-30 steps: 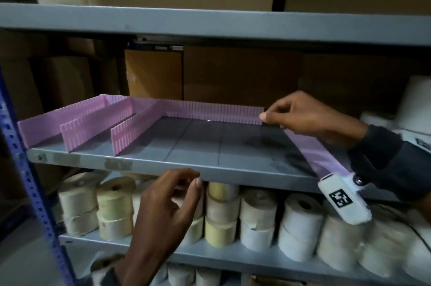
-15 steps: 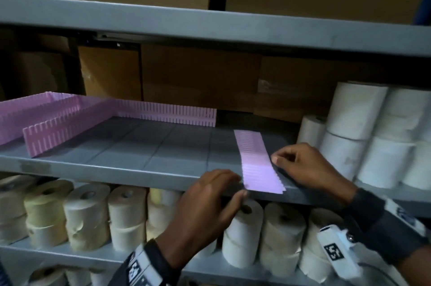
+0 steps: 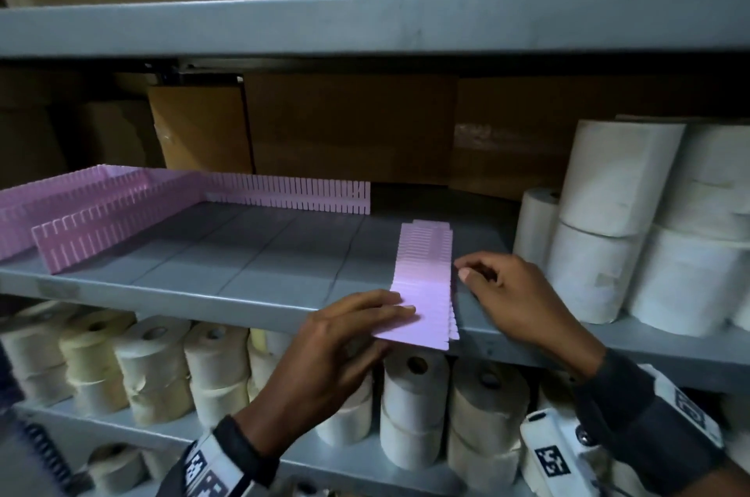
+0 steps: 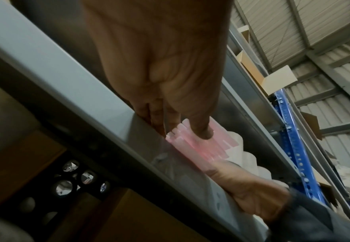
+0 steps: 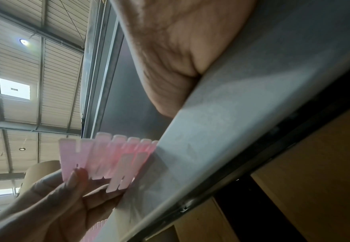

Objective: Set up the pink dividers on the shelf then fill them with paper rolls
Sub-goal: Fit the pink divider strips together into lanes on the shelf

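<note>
Pink dividers (image 3: 426, 285) lie pinched in left grip (image 3: 339, 344); relaxed right grip (image 3: 519, 293) touches their edge

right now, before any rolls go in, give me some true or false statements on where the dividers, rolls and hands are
1. A flat stack of pink dividers lies on the shelf, its near end past the front edge. True.
2. Paper rolls fill the lanes between the upright dividers. False: the lanes in view hold none; the paper rolls stand at the shelf's right end.
3. The left hand holds the stack's near end. True.
4. The right hand grips a paper roll. False: its fingertips are at the stack's right edge.
5. The upright dividers stand on the shelf's left part. True.
</note>
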`<state>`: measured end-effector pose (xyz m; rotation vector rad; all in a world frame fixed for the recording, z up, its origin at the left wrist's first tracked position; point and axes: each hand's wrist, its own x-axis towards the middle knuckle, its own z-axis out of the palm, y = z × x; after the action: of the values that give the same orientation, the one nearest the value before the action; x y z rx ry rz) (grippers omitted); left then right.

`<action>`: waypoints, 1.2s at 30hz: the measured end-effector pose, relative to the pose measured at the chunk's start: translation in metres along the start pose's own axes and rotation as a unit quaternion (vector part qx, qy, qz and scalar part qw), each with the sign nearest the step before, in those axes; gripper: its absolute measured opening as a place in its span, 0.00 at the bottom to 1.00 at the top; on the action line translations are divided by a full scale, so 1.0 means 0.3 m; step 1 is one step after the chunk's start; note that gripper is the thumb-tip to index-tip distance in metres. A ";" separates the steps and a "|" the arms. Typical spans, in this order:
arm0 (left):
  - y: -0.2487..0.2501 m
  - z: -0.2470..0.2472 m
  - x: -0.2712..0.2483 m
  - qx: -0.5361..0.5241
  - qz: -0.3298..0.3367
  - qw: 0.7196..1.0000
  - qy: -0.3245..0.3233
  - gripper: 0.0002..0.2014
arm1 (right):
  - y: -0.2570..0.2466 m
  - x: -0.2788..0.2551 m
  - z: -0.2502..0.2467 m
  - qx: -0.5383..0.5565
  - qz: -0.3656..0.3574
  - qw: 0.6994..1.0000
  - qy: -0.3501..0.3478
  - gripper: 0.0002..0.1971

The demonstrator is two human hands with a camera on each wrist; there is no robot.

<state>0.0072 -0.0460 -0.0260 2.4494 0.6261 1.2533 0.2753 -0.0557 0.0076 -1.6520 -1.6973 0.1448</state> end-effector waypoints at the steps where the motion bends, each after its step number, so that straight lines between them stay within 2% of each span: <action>1: 0.001 -0.007 0.001 -0.001 0.000 1.000 -0.004 0.19 | -0.003 -0.002 0.000 0.003 0.002 1.000 0.001 0.08; 4: 0.012 -0.015 0.017 0.022 -0.023 0.998 -0.054 0.22 | -0.018 -0.006 0.000 0.013 0.013 1.000 0.001 0.06; 8: 0.023 -0.012 0.048 -0.021 -0.062 0.997 -0.043 0.20 | -0.025 -0.007 -0.003 0.035 0.042 0.998 0.007 0.04; 11: 0.016 -0.011 0.046 -0.098 -0.094 0.991 -0.003 0.17 | -0.023 -0.011 -0.011 0.072 0.063 0.995 0.031 0.03; 13: 0.011 -0.017 0.044 -0.128 -0.099 0.986 0.049 0.16 | -0.029 -0.009 -0.018 0.087 0.078 0.992 0.048 0.04; 15: 0.008 -0.028 0.042 -0.156 -0.095 0.976 0.115 0.18 | -0.040 -0.006 -0.029 0.077 0.090 0.991 0.057 0.10; 19: 0.015 -0.086 0.030 -0.247 -0.098 0.936 0.232 0.12 | -0.073 0.014 -0.057 0.053 0.116 0.990 0.067 0.22; 24: 0.021 -0.226 -0.003 -0.364 -0.132 0.862 0.327 0.13 | -0.123 0.061 -0.072 0.045 0.123 0.990 0.053 0.28; 27: 0.012 -0.325 -0.042 -0.409 -0.161 0.828 0.350 0.09 | -0.156 0.105 -0.071 0.076 0.106 0.991 0.015 0.24; 30: 0.008 -0.418 -0.084 -0.441 -0.171 0.807 0.354 0.11 | -0.219 0.138 -0.067 0.124 0.077 0.989 -0.015 0.09; 31: 0.008 -0.446 -0.099 -0.442 -0.175 0.805 0.356 0.11 | -0.250 0.147 -0.066 0.141 0.068 0.987 -0.020 0.07; 36: -0.008 -0.593 -0.174 -0.439 -0.188 0.790 0.384 0.12 | -0.427 0.237 -0.010 0.158 0.052 0.986 0.014 0.08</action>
<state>-0.1666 -0.0565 0.0376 0.9616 0.4908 1.7946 0.1809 -0.0137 0.1114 -1.4960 -1.4796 0.4177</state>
